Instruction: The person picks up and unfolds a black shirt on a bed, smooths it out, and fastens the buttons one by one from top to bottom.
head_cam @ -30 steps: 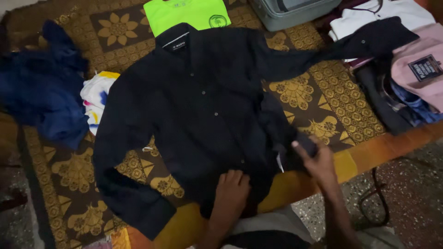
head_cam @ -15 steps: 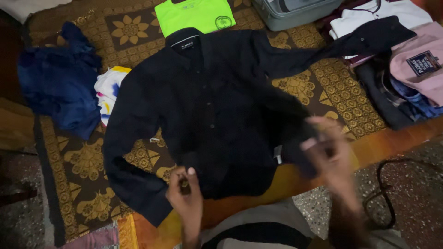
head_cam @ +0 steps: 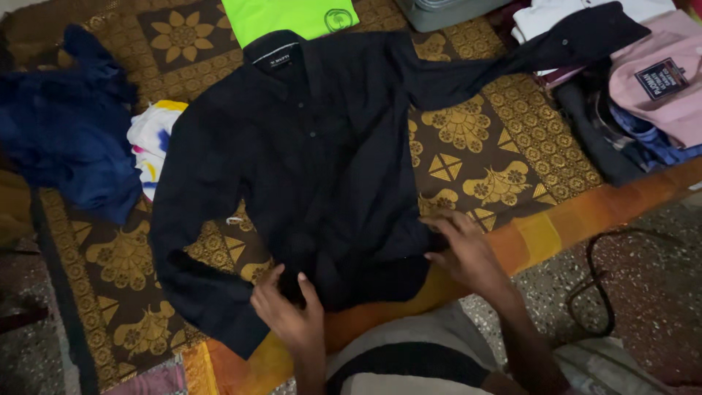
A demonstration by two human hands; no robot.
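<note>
Bare brown-and-gold patterned bedspread [head_cam: 504, 157] lies open right of the spread dark long-sleeved shirt [head_cam: 314, 168]. A crumpled blue garment [head_cam: 66, 139] crowds the left, a folded lime-green T-shirt [head_cam: 289, 14] the top, stacked clothes (a pink garment [head_cam: 658, 80] uppermost) the right corner.

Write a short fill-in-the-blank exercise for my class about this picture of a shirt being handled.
1. Both hands rest on the bottom hem of a dark ____ spread flat, the left hand and the right hand.
2. Above the collar lies a bright ____ garment.
3. The patterned cloth beneath is brown and ____.

Missing words: shirt; green; gold
</note>
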